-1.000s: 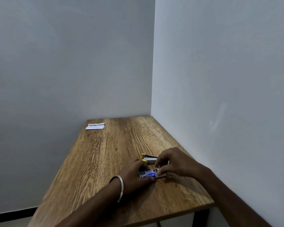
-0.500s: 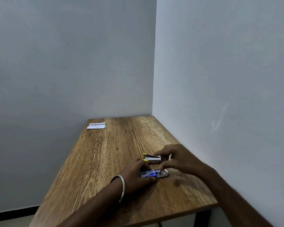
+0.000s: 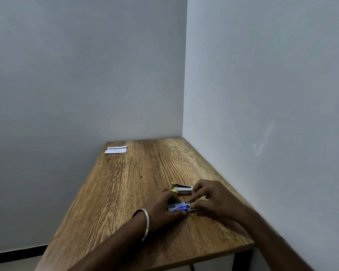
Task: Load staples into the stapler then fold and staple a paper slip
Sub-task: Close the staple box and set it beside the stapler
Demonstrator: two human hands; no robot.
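A brown wood-grain worktop (image 3: 125,192) fills the corner between two plain pale walls, its right edge running along the right wall. Near that right edge, towards the near end, lies a small blue and white cardboard staple box (image 3: 178,207), flat on the wood. The left hand (image 3: 162,207), with a thin silver metal bangle (image 3: 145,223) round its wrist, is closed on the left end of the box, fingers curled over its top and thumb at its near side. The right hand (image 3: 213,200) comes in from the right wall side and meets the box at its right end, where a paler inner tray shows; its fingertips are bunched in a pinch there, but what they pinch is too small to tell. Just beyond the box, farther from the near edge, rests a small stapler with a silver metal body and yellow plastic ends (image 3: 181,189), lying on the worktop with its yellow end towards the left; the right hand's raised fingers sit just beside its right end, and I cannot tell whether they touch it. At the far left corner of the worktop, well apart from the hands, lies a small white paper slip (image 3: 115,149) with faint printing, flat against the wood near the back wall.
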